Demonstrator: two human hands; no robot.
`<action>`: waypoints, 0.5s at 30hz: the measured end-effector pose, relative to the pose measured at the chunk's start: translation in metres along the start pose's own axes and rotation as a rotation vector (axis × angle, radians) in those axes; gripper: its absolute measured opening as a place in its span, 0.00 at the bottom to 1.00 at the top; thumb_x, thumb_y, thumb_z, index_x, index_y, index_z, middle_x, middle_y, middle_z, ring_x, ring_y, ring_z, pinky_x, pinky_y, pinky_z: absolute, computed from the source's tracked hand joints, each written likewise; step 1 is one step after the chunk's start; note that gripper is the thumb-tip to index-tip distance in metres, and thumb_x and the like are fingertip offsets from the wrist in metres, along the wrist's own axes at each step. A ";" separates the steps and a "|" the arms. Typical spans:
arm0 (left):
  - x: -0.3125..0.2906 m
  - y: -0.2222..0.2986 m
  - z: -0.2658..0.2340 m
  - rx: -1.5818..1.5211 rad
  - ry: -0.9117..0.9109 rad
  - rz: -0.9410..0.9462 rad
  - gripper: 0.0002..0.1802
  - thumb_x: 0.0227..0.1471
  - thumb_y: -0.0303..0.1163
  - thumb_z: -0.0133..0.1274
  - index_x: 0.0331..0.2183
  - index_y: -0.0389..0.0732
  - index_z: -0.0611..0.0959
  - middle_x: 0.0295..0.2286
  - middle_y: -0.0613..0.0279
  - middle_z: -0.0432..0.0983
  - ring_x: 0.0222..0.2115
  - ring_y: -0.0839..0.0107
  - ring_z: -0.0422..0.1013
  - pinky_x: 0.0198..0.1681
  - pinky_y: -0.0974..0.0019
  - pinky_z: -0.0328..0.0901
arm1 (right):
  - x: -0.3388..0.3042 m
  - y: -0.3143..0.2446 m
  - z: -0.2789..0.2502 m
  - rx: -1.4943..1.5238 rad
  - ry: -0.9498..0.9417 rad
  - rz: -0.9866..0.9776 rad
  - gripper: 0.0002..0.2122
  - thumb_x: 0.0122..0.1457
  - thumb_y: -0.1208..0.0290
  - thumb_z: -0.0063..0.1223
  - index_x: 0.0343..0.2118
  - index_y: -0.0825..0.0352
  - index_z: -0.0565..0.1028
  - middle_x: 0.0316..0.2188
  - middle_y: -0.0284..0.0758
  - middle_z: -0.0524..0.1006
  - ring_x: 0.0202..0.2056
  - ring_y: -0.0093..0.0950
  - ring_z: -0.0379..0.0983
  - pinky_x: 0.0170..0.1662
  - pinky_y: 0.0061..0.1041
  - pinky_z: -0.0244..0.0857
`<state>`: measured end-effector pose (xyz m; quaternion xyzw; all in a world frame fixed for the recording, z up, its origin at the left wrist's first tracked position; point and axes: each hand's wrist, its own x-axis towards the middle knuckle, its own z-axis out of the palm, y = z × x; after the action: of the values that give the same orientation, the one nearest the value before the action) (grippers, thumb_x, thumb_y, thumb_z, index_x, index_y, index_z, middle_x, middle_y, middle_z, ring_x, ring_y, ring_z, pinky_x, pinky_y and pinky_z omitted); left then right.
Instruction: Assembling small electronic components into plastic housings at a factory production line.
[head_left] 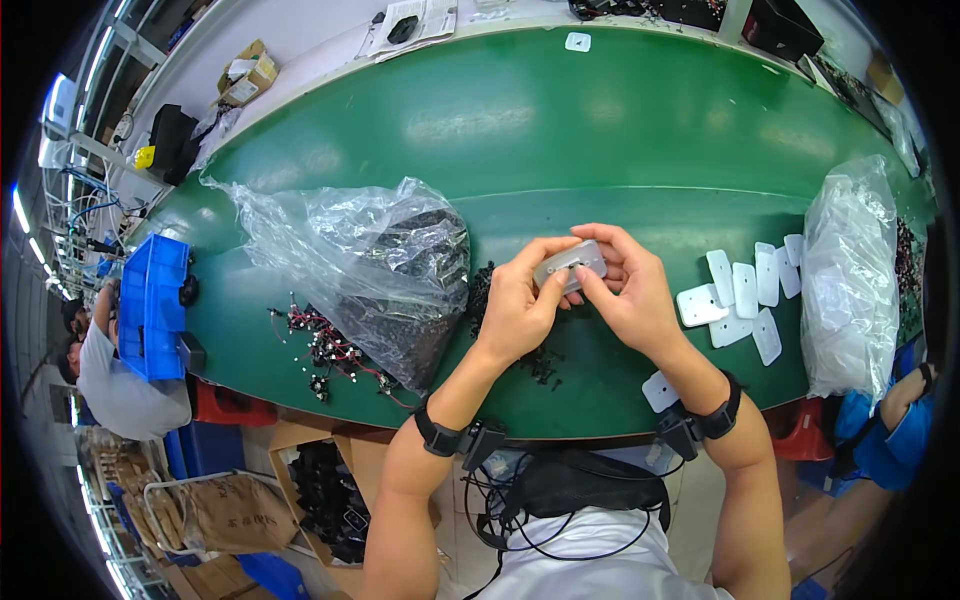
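Above the table [560,120], left hand [521,300] and right hand [635,297] pinch a pale piece [572,258] that uneven thumb pressure could dislodge

Tabletop [640,115]: solid green, paler glare patches. Held piece [572,262]: translucent grey-white, small dark spots. Flat plates [745,290]: plain white, small dark spots. Left bag [330,240]: clear, whitish glare streaks, black parts [410,330] showing through. Wired bits [330,340]: red, black and white mix. Right bag [850,290]: hazy white. Bin [150,310]: bright blue. Stool [232,406]: red. Wrist straps [437,434]: black. Wearer's shirt [600,565]: white. Open carton [375,465]: brown, black contents [325,500].
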<state>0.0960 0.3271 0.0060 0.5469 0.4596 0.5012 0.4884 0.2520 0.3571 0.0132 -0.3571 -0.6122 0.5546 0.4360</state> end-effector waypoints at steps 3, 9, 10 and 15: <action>0.000 -0.003 0.003 0.004 0.028 -0.003 0.15 0.56 0.22 0.47 0.46 0.32 0.75 0.32 0.58 0.77 0.27 0.80 0.72 0.30 0.74 0.69 | -0.001 0.000 0.002 -0.039 0.024 0.002 0.15 0.55 0.82 0.49 0.47 0.75 0.68 0.34 0.42 0.79 0.33 0.24 0.78 0.37 0.21 0.73; 0.002 -0.001 0.004 0.012 0.021 -0.026 0.15 0.55 0.21 0.46 0.46 0.31 0.75 0.33 0.56 0.77 0.26 0.78 0.73 0.29 0.74 0.70 | 0.001 -0.003 0.000 -0.028 0.029 0.027 0.15 0.54 0.82 0.50 0.46 0.74 0.69 0.34 0.42 0.79 0.32 0.23 0.78 0.37 0.21 0.73; 0.003 0.000 0.003 0.027 0.006 -0.027 0.16 0.55 0.21 0.47 0.47 0.32 0.73 0.33 0.56 0.76 0.26 0.77 0.73 0.28 0.74 0.70 | 0.002 -0.001 -0.002 -0.005 0.030 0.033 0.15 0.54 0.81 0.51 0.46 0.74 0.70 0.34 0.41 0.79 0.32 0.22 0.77 0.37 0.21 0.73; 0.006 -0.004 0.000 -0.151 0.035 0.017 0.21 0.53 0.21 0.47 0.50 0.33 0.66 0.35 0.52 0.77 0.24 0.73 0.76 0.25 0.72 0.70 | 0.017 -0.010 -0.011 -0.223 0.010 -0.058 0.14 0.53 0.78 0.55 0.43 0.73 0.72 0.34 0.39 0.78 0.34 0.22 0.76 0.35 0.20 0.72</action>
<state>0.0965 0.3333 0.0021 0.5037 0.4243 0.5481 0.5156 0.2570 0.3753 0.0252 -0.3883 -0.6781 0.4684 0.4124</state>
